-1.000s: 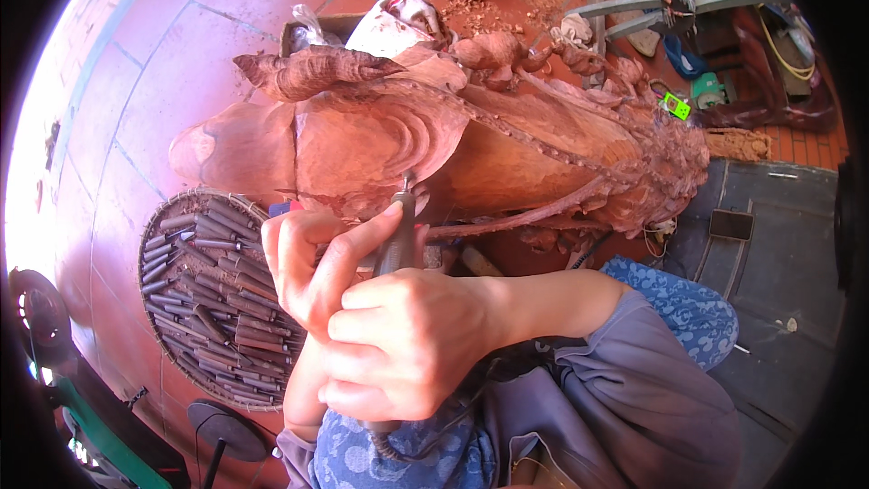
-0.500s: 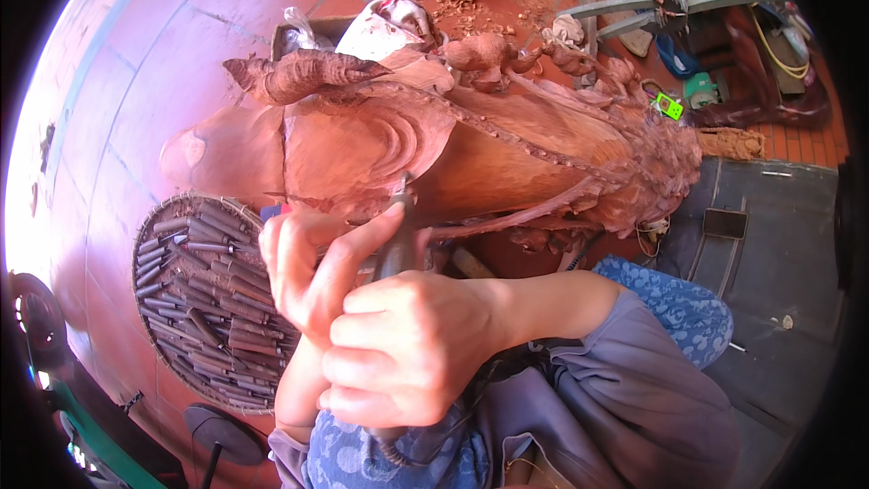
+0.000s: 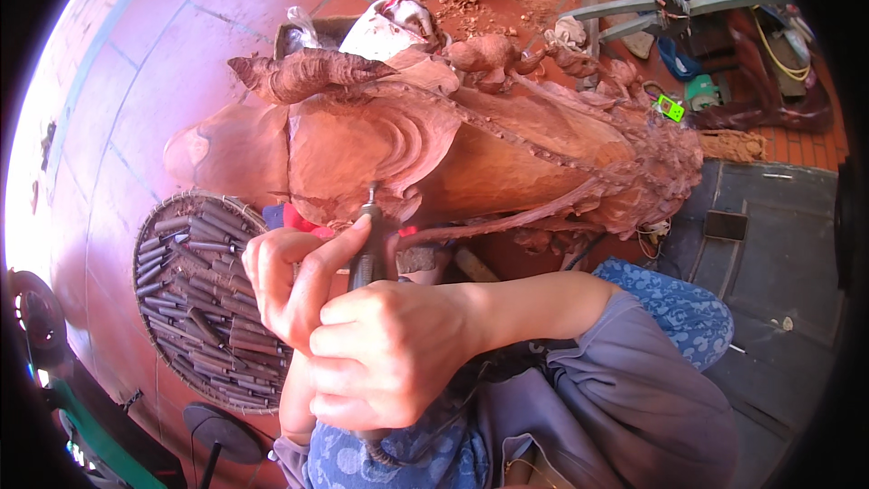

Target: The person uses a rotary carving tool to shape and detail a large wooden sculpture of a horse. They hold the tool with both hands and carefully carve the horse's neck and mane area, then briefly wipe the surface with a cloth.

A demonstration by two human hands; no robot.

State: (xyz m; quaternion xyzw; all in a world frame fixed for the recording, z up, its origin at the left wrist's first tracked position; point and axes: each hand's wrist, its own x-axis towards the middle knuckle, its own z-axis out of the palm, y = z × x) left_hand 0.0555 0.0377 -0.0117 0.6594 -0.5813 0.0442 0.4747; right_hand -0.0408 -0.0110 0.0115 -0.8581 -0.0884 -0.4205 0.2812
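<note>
Both hands [image 3: 389, 353] grip dark handpiece [image 3: 368, 249] | carving [image 3: 339, 145] at tip [image 3: 371, 193] | tool basket [image 3: 138, 267] beside left hand [image 3: 285, 285]

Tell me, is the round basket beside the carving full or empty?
Well filled where visible: slim dark tools crowd the round basket nearly to its rim; how deep, I cannot tell.

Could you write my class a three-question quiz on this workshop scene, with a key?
1. True or false: the round basket holds more than ten dark tools.
2. Choose: which hand makes a fist around the hand tool? A) left B) right
3. Fill in: the metal tip points toward the large wooden ____.

Key: 1. True. 2. B, the right hand. 3. Carving.
</note>
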